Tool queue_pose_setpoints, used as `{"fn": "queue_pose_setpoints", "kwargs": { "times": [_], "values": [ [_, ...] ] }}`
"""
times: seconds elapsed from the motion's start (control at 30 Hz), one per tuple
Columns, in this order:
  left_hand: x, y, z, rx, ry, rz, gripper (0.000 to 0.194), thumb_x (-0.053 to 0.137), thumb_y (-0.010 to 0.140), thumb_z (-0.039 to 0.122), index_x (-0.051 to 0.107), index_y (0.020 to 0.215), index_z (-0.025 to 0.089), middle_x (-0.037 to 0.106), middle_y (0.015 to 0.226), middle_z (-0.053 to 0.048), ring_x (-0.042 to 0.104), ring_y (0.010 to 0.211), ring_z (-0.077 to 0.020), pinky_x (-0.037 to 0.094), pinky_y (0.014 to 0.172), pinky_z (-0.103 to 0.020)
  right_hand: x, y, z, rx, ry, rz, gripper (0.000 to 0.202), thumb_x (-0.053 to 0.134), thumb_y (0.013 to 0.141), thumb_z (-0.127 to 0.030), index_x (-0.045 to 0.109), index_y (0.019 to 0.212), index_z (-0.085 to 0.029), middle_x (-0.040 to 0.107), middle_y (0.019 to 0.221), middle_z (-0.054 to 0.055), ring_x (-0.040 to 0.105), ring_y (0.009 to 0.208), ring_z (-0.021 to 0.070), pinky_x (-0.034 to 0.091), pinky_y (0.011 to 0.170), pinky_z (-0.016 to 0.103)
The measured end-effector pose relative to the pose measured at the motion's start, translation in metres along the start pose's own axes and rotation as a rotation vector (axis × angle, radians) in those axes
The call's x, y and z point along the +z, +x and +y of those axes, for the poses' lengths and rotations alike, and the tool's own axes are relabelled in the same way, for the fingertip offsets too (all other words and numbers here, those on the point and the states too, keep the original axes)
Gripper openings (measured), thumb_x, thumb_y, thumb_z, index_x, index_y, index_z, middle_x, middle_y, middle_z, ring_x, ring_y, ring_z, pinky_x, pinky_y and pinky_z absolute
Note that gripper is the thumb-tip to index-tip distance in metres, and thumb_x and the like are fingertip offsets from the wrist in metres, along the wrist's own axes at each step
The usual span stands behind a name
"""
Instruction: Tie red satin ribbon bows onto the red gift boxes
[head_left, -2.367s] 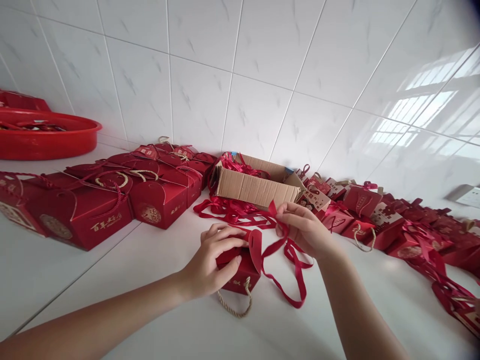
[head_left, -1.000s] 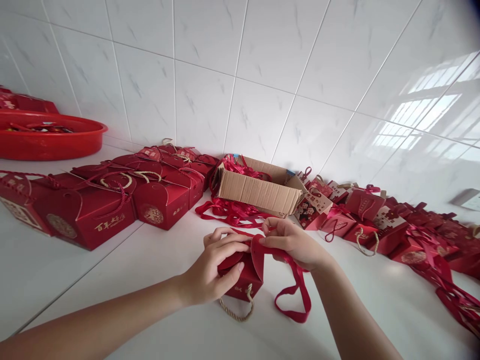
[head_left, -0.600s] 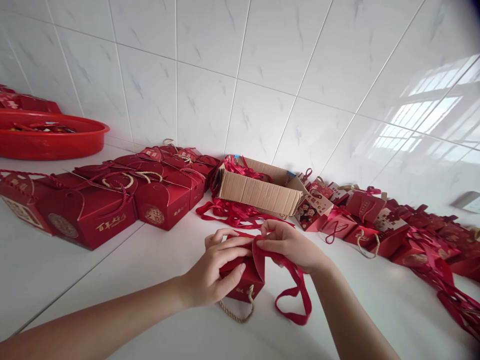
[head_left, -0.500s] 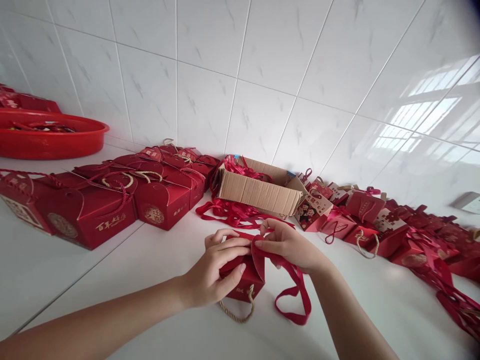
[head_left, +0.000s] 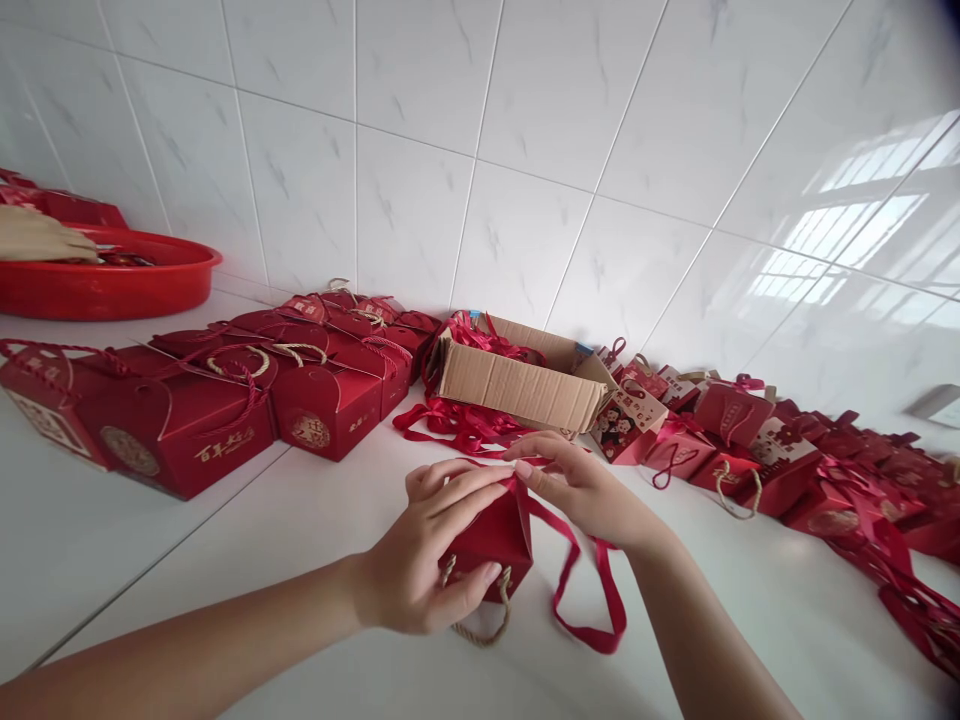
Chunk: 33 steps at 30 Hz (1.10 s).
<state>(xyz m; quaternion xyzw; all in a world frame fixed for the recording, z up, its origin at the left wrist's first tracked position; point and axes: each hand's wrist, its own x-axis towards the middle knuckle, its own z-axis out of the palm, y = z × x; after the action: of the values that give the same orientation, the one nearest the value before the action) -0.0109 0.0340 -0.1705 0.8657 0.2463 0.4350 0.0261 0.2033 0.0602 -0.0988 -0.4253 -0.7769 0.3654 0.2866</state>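
Note:
A small red gift box [head_left: 491, 530] with a twisted rope handle [head_left: 487, 632] stands on the white tabletop in front of me. My left hand [head_left: 431, 550] is closed round its left side, thumb on the front and fingers over the top. At the box's upper edge, my right hand [head_left: 577, 490] pinches the top flaps between thumb and fingertips, which meet the left fingertips there. A red ribbon [head_left: 600, 610] runs out from the top of the box, under my right hand, and loops on the table. Some of the flaps are hidden by my fingers.
Behind lies an open cardboard box [head_left: 517, 392] of red ribbons, with more ribbon [head_left: 465, 428] spilling before it. Finished-looking red boxes [head_left: 217, 420] crowd the left; smaller boxes [head_left: 697, 450] line the right. Another person's hand [head_left: 45, 238] reaches into a red basin [head_left: 112, 290].
The rounded side flap that stood by my right fingers is now folded in, and the box's side looks flat. My left thumb has slid lower. Another person's hand has entered the basin.

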Motion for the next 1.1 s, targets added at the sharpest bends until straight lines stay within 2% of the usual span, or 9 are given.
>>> {"fn": "queue_pose_setpoints", "kwargs": {
  "times": [0.17,0.37,0.5,0.63,0.7,0.77,0.93,1.0,1.1],
  "values": [
    [0.0,0.0,-0.003,-0.034,-0.036,0.006,0.074,0.054,0.081,0.024,0.022,0.147,0.023,0.033,0.151,-0.012,0.033,0.132,-0.0326,0.027,0.106,-0.05,0.002,-0.001,-0.007,-0.078,0.136,-0.096,0.026,0.051,0.092,-0.043,0.061,0.089,-0.019,0.06,0.11,0.005,0.053,0.108,0.0187,0.041,0.098,0.033],
    [0.005,-0.001,-0.006,-0.304,-0.136,-0.003,0.057,0.053,0.088,0.031,0.035,0.142,0.031,0.028,0.154,-0.007,0.022,0.141,-0.033,0.019,0.113,-0.054,-0.01,-0.013,-0.017,-0.129,0.387,0.088,0.018,0.057,0.091,-0.038,0.063,0.086,-0.021,0.063,0.095,0.004,0.059,0.09,0.0168,0.047,0.085,0.031],
    [0.008,-0.001,-0.007,-0.527,-0.392,-0.035,0.056,0.055,0.088,0.038,0.038,0.141,0.032,0.035,0.151,-0.005,0.025,0.141,-0.0301,0.021,0.116,-0.05,-0.023,-0.037,-0.033,-0.372,0.51,0.27,0.012,0.055,0.093,-0.027,0.065,0.089,-0.024,0.064,0.086,0.003,0.059,0.083,0.0161,0.049,0.078,0.031],
    [0.007,0.001,-0.003,-0.618,-0.55,-0.056,0.055,0.056,0.086,0.04,0.042,0.139,0.033,0.033,0.152,-0.002,0.023,0.142,-0.0287,0.021,0.118,-0.046,-0.029,-0.051,-0.045,-0.632,0.553,0.303,0.015,0.052,0.092,-0.025,0.065,0.087,-0.02,0.056,0.066,0.002,0.055,0.065,0.0144,0.047,0.065,0.029],
    [0.007,0.003,-0.001,-0.665,-0.632,-0.04,0.054,0.052,0.089,0.04,0.04,0.141,0.034,0.031,0.153,-0.001,0.021,0.143,-0.0277,0.018,0.119,-0.046,-0.027,-0.048,-0.044,-0.592,0.58,0.304,0.017,0.052,0.093,-0.026,0.064,0.083,-0.02,0.056,0.064,0.001,0.054,0.063,0.014,0.045,0.063,0.028],
    [0.007,0.003,0.0,-0.697,-0.742,0.0,0.052,0.047,0.092,0.042,0.037,0.142,0.033,0.03,0.154,0.0,0.019,0.144,-0.0266,0.016,0.119,-0.045,-0.021,-0.04,-0.038,-0.443,0.579,0.294,0.018,0.053,0.092,-0.029,0.062,0.079,-0.02,0.059,0.07,0.002,0.056,0.069,0.0144,0.045,0.067,0.028],
    [0.011,0.001,-0.004,-0.71,-0.972,0.175,0.047,0.036,0.097,0.044,0.034,0.142,0.031,0.03,0.154,0.0,0.018,0.145,-0.0225,0.019,0.119,-0.037,0.006,-0.012,-0.021,0.047,0.289,0.128,0.024,0.058,0.087,-0.036,0.061,0.071,-0.018,0.058,0.117,0.005,0.054,0.108,0.0217,0.04,0.09,0.034],
    [0.013,0.0,-0.005,-0.703,-1.026,0.222,0.046,0.037,0.096,0.044,0.036,0.14,0.031,0.031,0.154,0.0,0.019,0.145,-0.0223,0.021,0.118,-0.035,0.016,-0.004,-0.017,0.13,0.195,0.029,0.024,0.057,0.086,-0.034,0.062,0.07,-0.018,0.053,0.128,0.004,0.046,0.124,0.0239,0.035,0.099,0.036],
    [0.013,0.001,-0.004,-0.702,-1.068,0.267,0.043,0.039,0.095,0.044,0.04,0.136,0.029,0.036,0.15,-0.002,0.023,0.143,-0.0246,0.025,0.116,-0.036,0.025,0.002,-0.014,0.128,0.171,-0.086,0.026,0.053,0.087,-0.029,0.058,0.064,-0.019,0.058,0.12,0.004,0.031,0.137,0.0219,0.031,0.105,0.036]
  ]
}}
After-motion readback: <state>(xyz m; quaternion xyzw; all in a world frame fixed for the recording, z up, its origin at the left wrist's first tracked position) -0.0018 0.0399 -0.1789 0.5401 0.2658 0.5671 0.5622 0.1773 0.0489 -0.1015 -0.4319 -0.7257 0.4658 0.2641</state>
